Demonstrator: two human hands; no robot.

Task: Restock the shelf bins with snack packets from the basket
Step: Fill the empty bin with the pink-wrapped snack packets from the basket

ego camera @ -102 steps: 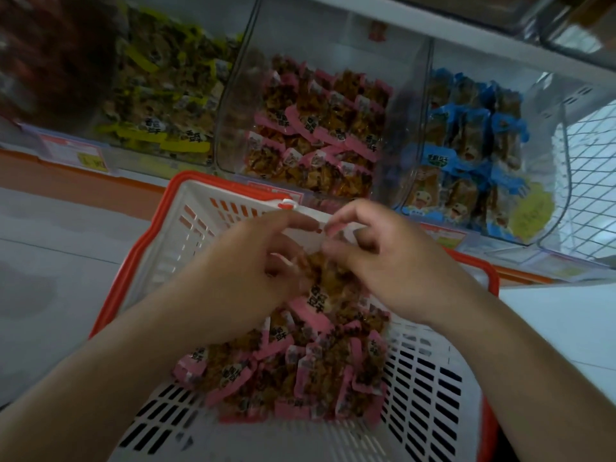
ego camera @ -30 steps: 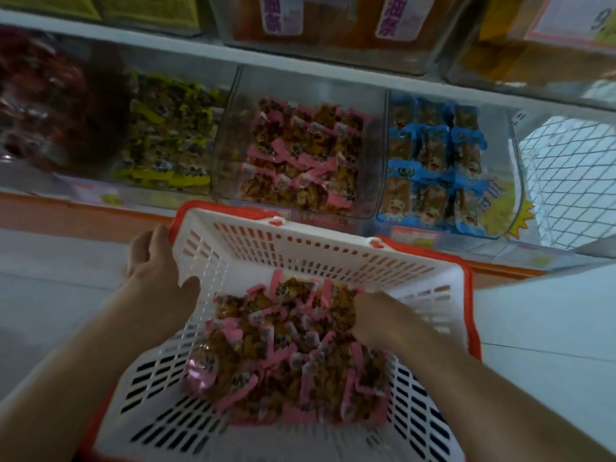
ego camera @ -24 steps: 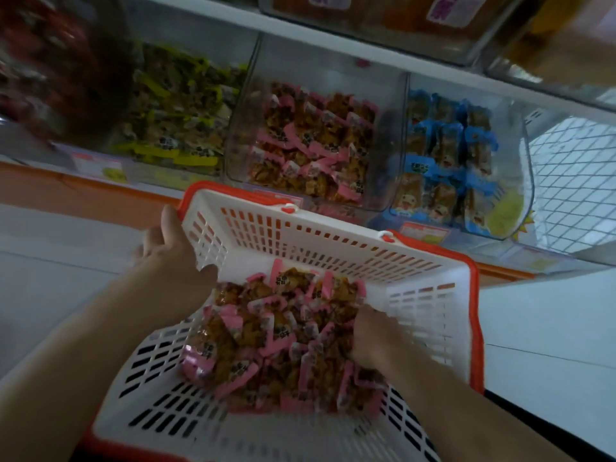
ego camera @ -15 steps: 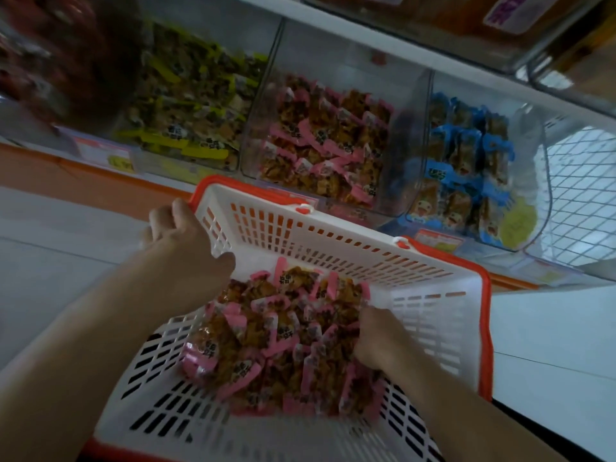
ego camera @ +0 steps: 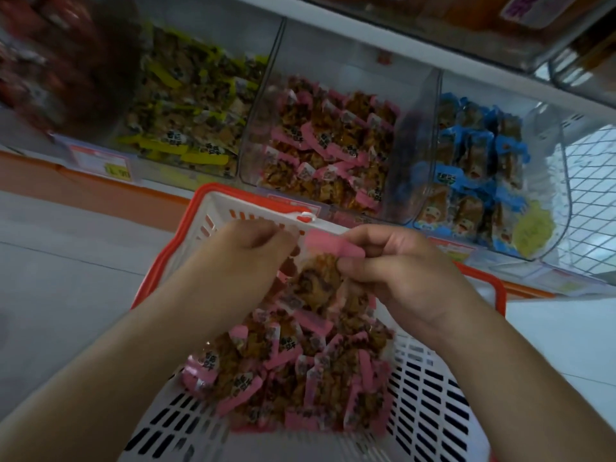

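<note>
A white slotted basket with a red rim stands on pale floor tiles before a low shelf edged in orange. Pink snack packets lie heaped across the basket's middle toward its left wall. Above the far rim both hands meet. The right hand pinches a raised bunch of packets between thumb and curled fingers; the left hand has fingers curled at the same bunch, though its contact is hidden. Behind stand clear shelf bins: a pink-packet bin at centre, a yellow-packet bin left of it, a blue-packet bin right of it, beside wire mesh.
</note>
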